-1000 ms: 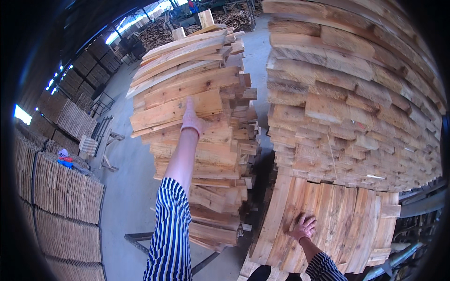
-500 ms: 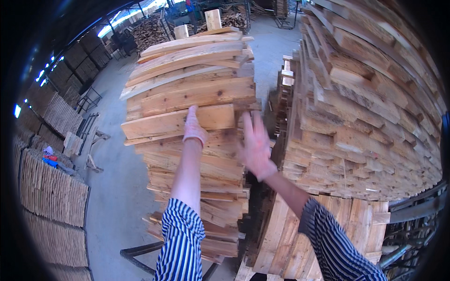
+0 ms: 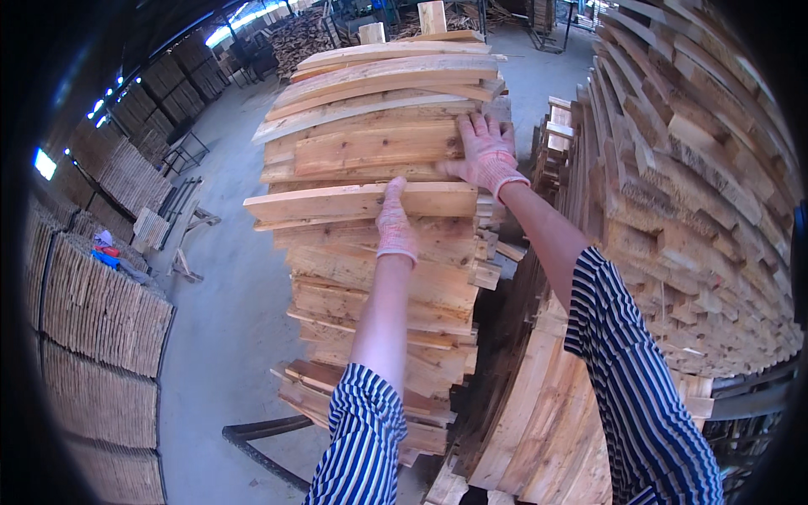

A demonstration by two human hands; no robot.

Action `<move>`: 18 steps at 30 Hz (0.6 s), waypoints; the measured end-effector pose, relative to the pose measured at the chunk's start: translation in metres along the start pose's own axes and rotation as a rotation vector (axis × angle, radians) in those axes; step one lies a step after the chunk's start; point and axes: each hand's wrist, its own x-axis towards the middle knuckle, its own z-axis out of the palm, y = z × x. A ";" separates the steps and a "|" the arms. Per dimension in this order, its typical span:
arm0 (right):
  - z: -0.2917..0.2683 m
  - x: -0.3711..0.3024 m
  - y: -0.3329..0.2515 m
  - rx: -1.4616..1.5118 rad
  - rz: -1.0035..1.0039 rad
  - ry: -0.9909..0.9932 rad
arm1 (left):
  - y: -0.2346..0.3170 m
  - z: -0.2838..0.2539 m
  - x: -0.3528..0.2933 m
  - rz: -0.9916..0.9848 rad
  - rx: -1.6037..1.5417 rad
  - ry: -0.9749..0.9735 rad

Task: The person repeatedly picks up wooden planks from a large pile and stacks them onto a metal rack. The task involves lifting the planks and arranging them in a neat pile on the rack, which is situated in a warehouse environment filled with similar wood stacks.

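Note:
My left hand [image 3: 396,220], in a pinkish knit glove, grips a wooden plank [image 3: 320,204] near its middle, with the plank tilted up on its long edge. My right hand [image 3: 488,156], gloved the same way, lies with fingers spread on the right end of another knotty plank [image 3: 370,148] just beyond. Both planks are on top of a tall, uneven stack of boards [image 3: 383,286] in front of me. The underside of my left hand's grip is hidden.
A higher pile of boards [image 3: 673,219] rises close on the right, with flat planks [image 3: 539,412] at its foot. Bundled boards [image 3: 105,320] stand at the left, beyond a strip of concrete floor [image 3: 223,295]. A dark metal bar [image 3: 269,429] juts out low beside the stack.
My right hand has moved from beside the near plank's right end onto the plank beyond. The near plank is tipped up more, still in my left hand. The whole view has shifted.

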 end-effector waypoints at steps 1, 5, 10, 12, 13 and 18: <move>0.000 -0.005 0.009 0.005 0.004 -0.117 | -0.015 0.013 -0.016 0.014 -0.010 0.040; -0.014 -0.061 -0.031 0.222 -0.080 -0.316 | -0.032 -0.077 -0.022 0.309 -0.127 -0.224; 0.031 -0.198 -0.055 0.540 -0.161 -0.457 | -0.071 -0.152 -0.091 -0.027 -0.292 -0.077; 0.052 -0.251 -0.053 0.583 -0.091 -0.585 | -0.090 -0.166 -0.130 -0.132 -0.265 -0.051; 0.074 -0.277 -0.042 0.611 -0.065 -0.526 | -0.106 -0.160 -0.145 -0.187 -0.292 -0.053; 0.032 -0.373 -0.054 0.965 0.185 -1.099 | -0.126 -0.203 -0.265 -0.388 0.187 -0.088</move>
